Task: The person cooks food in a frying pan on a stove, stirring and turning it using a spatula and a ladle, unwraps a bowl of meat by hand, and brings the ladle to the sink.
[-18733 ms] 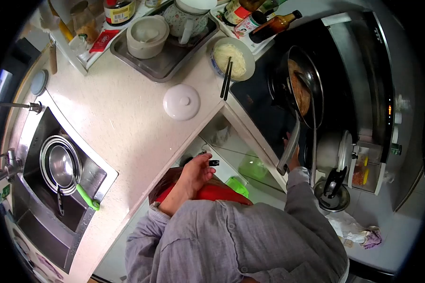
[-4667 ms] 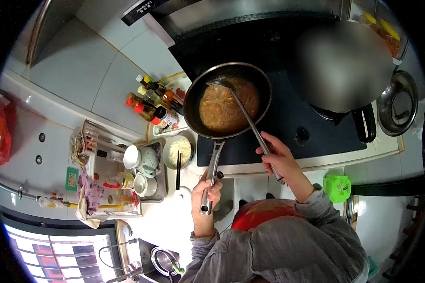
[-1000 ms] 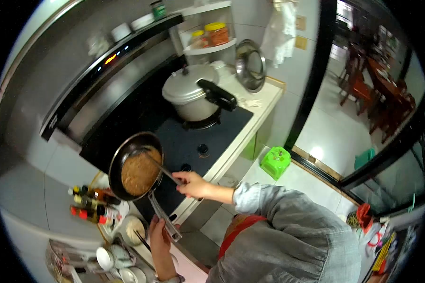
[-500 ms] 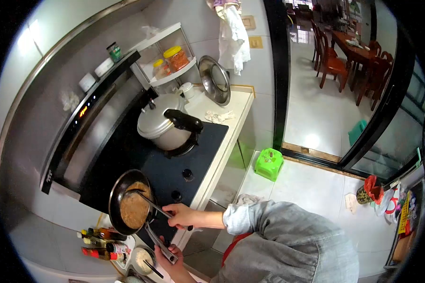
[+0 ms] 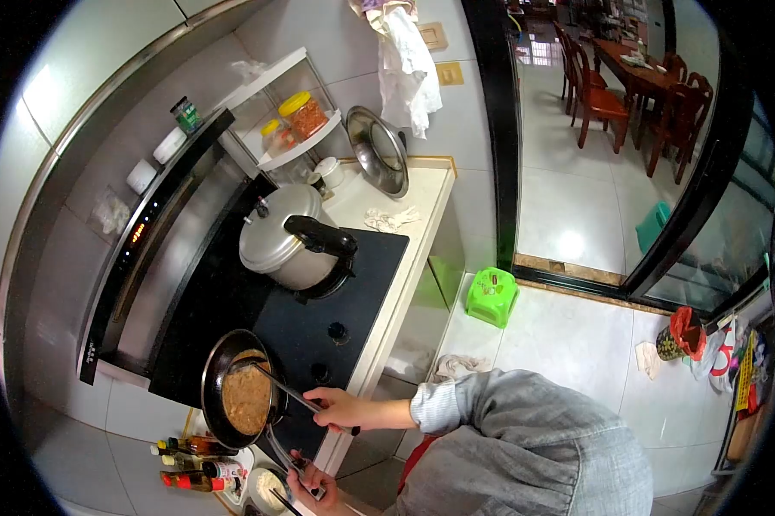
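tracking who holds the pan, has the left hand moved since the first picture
Yes, toward the cooktop: the left hand then hung away from its front edge; now it grips the pan handle, nearer that edge.

The bottom edge is cutting off the chopsticks (image 5: 287, 502) and the shirt (image 5: 534, 447). The left fingers (image 5: 297, 483) are hiding part of the handle (image 5: 277, 445). The lid (image 5: 267, 230) is hiding the inside of the pot (image 5: 304, 268). The bottles (image 5: 193, 482) are bearing labels too small to read.

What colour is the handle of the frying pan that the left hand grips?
The pan handle is silvery grey, best seen in the head view.
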`<state>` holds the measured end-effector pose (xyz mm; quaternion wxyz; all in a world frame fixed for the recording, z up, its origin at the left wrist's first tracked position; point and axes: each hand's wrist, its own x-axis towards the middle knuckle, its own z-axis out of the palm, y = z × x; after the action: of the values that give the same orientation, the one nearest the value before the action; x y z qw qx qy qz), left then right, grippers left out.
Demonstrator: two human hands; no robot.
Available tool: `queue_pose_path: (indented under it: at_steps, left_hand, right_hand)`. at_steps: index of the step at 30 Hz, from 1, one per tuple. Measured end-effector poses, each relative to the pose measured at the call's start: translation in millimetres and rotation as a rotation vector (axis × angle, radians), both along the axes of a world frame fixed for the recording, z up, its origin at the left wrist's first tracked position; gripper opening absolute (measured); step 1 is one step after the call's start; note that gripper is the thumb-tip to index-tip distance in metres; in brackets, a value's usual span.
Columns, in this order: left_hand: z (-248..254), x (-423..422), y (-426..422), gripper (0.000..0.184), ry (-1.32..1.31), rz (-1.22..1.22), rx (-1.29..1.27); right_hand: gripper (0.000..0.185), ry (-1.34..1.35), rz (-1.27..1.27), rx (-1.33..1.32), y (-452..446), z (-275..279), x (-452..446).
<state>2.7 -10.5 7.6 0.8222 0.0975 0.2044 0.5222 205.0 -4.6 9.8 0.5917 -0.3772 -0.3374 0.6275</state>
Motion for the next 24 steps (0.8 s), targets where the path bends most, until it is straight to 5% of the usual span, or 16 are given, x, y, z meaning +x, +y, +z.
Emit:
queue_pose_path:
  at_steps: [4,9,11,15,24]
  left_hand:
    - [3,0,4,0.037,-0.078,0.024,-0.191]
    - [-9,-15,5,0.042,-0.014,0.0,-0.084]
    - [-14,-20,11,0.022,-0.038,0.009,-0.063]
    - [-14,-19,14,0.04,-0.196,-0.06,-0.086]
    - [-13,-13,12,0.041,-0.18,-0.034,-0.138]
  right_hand:
    - [0.056,-0.027,0.002,-0.007,3,-7,1]
    - [0.055,0.018,0.029,-0.065,1,-5,2]
    - [0.055,0.084,0.046,-0.125,-2,6,1]
    - [0.054,0.059,0.002,-0.135,1,17,-1]
    - [0.057,0.226,0.036,-0.141,43,8,4]
